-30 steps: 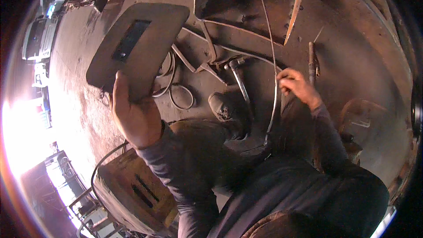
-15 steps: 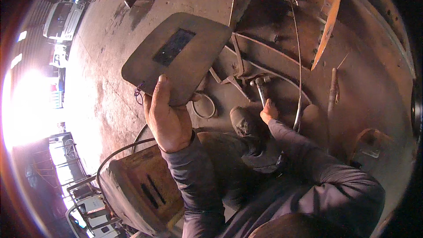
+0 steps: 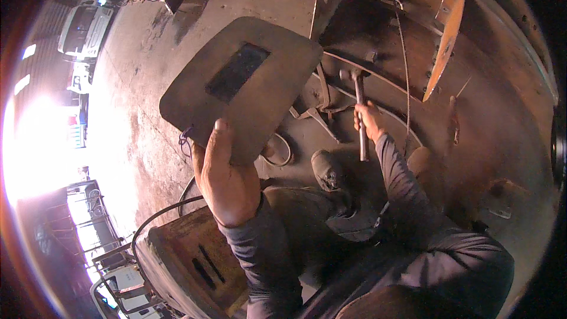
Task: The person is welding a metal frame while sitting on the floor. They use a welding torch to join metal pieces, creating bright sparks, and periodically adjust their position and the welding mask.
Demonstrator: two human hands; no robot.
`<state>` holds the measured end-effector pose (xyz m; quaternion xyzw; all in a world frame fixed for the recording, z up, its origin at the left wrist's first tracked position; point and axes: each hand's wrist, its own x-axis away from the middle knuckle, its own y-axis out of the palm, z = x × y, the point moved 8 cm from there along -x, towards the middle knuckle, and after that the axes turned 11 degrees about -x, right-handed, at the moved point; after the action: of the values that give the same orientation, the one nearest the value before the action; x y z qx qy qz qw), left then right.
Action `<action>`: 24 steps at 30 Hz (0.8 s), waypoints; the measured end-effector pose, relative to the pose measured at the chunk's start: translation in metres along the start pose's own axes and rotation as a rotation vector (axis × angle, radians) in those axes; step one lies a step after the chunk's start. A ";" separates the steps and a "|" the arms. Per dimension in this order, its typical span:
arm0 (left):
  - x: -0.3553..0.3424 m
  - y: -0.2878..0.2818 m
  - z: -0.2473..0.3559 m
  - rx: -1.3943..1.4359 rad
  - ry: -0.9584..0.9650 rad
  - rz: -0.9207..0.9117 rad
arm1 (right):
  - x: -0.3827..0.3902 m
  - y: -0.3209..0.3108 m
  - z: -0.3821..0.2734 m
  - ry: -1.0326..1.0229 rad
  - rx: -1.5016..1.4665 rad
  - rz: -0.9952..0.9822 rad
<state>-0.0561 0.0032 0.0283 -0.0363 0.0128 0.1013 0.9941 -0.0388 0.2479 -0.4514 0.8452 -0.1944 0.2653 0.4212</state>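
Simultaneously, a worker's left hand (image 3: 227, 183), its forearm angled from 6 toward 11 o'clock, holds a flat shield (image 3: 254, 103) at 11 o'clock of the view, pinched between the thumb on its face and fingers largely hidden behind. The shield's long axis runs from 7 to 1 o'clock. At 2 o'clock, the right hand (image 3: 370, 121), forearm reaching toward 11, grips a hammer (image 3: 360, 91) with fingers curled around the handle, which runs from 6 o'clock to the head at 12.
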 end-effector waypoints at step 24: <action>-0.001 0.009 0.003 0.066 0.026 -0.086 | 0.138 0.053 0.003 0.208 0.457 -0.161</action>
<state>-0.0589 0.0122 0.0307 -0.0055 0.0275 0.0574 0.9980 0.0410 0.2009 -0.3363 0.8993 -0.0171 0.3536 0.2567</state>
